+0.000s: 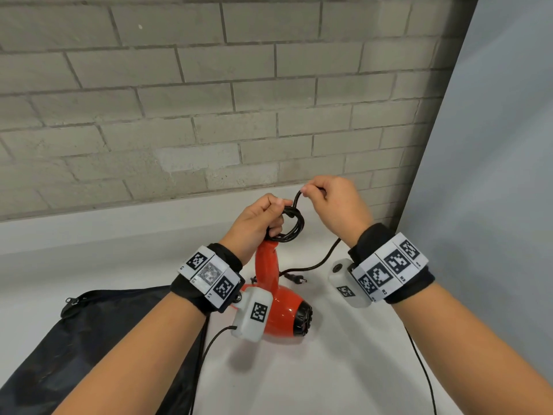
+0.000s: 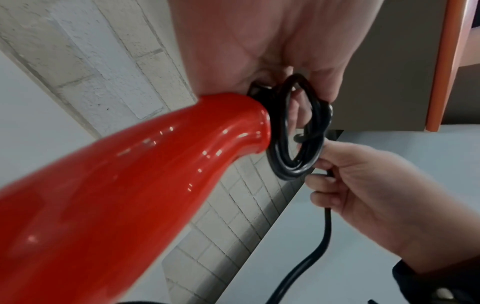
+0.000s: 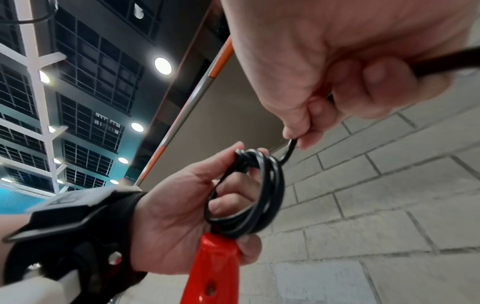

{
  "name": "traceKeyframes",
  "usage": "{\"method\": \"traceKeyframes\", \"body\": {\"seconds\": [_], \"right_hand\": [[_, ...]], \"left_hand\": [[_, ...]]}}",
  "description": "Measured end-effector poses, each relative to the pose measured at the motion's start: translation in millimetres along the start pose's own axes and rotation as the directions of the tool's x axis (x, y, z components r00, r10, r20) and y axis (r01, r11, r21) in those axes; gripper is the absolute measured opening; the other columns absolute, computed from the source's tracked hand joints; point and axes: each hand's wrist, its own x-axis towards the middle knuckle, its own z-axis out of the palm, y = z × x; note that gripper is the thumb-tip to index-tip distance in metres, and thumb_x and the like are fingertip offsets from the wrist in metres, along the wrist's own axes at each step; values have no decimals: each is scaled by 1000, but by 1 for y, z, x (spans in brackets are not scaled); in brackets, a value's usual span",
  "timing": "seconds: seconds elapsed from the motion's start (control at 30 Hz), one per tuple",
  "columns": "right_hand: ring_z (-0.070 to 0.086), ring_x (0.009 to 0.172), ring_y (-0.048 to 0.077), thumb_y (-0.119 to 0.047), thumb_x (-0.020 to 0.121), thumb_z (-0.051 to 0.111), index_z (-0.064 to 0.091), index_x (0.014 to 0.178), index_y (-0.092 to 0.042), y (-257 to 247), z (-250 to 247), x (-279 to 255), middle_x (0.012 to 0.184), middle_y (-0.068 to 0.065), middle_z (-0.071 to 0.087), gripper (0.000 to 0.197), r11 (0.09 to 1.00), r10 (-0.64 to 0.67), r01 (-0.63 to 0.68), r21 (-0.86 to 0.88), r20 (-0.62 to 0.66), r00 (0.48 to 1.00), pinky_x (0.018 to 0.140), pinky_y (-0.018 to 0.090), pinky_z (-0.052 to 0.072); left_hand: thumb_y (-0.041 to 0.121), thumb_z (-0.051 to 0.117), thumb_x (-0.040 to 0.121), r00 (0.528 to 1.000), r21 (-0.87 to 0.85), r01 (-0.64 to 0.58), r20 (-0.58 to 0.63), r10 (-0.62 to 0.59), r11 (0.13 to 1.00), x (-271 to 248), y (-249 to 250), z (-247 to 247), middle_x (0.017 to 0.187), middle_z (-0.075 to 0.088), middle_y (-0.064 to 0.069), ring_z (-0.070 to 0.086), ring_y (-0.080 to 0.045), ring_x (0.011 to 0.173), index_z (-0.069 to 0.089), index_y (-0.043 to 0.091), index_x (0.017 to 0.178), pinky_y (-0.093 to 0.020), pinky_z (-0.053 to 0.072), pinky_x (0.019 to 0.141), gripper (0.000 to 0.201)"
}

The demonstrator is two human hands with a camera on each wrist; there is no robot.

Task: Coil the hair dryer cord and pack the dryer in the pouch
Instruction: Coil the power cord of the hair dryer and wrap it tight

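Observation:
A red hair dryer [image 1: 281, 307] hangs nozzle-down above the white table, its handle [image 2: 130, 174] pointing up. My left hand [image 1: 260, 223] grips a small coil of black cord [image 1: 288, 227] at the handle's end, thumb on top; the coil [image 3: 249, 193] loops round its fingers. My right hand [image 1: 332, 202] pinches the cord [image 3: 288, 152] just right of the coil and holds it raised. The loose cord [image 1: 314, 265] runs down under the right wrist to the plug [image 1: 296, 279] lying on the table. The black pouch [image 1: 98, 333] lies flat at the lower left.
A grey brick wall [image 1: 209, 100] stands close behind the table. A pale panel [image 1: 493, 175] closes off the right side. Thin black cables [image 1: 419, 363] from the wrist cameras trail over the white table [image 1: 329, 369] toward me.

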Motion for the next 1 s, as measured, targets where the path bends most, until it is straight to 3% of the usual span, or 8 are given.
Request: {"method": "traceKeyframes", "body": {"seconds": [0.2,0.4,0.5,0.63,0.77,0.87,0.93,1.0], "right_hand": [[59,81,21,-25,92,47,69,90,-11,-18,-8,-8,89,7,68,26,996,-59,53,-77,-81,995,74,37,50],[55,70,5,-22,90,51,70,85,-8,-18,-14,-23,71,-1,61,24,976,-172,173,130,-17,985,66,21,43],[49,56,2,-25,91,41,68,80,-15,-2,-14,-33,58,-4,52,31,897,-113,90,433,29,993,59,13,40],[57,65,0,-17,98,35,64,89,-15,41,4,-40,73,-3,61,31,800,138,-125,587,23,990,63,12,44],[56,75,13,-4,94,38,64,96,-7,84,43,-49,81,0,60,27,884,312,-397,246,321,894,65,10,45],[56,106,20,-8,91,40,66,103,-23,105,75,-52,107,0,59,32,954,298,-254,-162,632,716,98,32,43],[55,113,25,-22,90,45,63,95,-45,107,89,-48,110,-4,59,29,952,305,-209,-223,728,614,104,43,40],[47,125,27,-24,91,44,56,116,-42,109,100,-42,130,0,53,32,949,313,-142,-281,789,529,110,45,34]], "left_hand": [[15,37,96,997,262,-30,70,12,965,0,3,2,57,35,7,35,0,47,55,16,109,-12,34,52,22],[22,41,93,994,240,-113,28,109,964,-2,-3,5,62,36,2,34,-1,49,60,24,96,-13,33,51,19],[18,37,97,994,202,-91,-36,100,975,-3,-6,3,61,42,6,35,0,46,60,14,95,-11,31,50,24],[17,33,97,998,143,-60,-22,63,988,-5,-4,0,55,49,12,36,0,43,59,12,100,-10,31,49,27],[18,34,97,997,141,-63,-34,68,988,-6,-7,-1,49,44,13,35,0,44,61,18,99,-16,30,53,27],[19,35,97,994,154,-53,-88,67,987,-3,-8,-3,47,39,15,35,0,45,62,23,95,-15,28,51,27],[20,35,97,993,150,-42,-103,58,988,-2,-7,-4,46,37,16,34,0,44,62,22,95,-15,27,51,27],[19,35,97,992,140,-35,-114,51,990,-1,-8,-3,45,36,16,34,0,44,62,19,96,-15,27,51,26]]}}
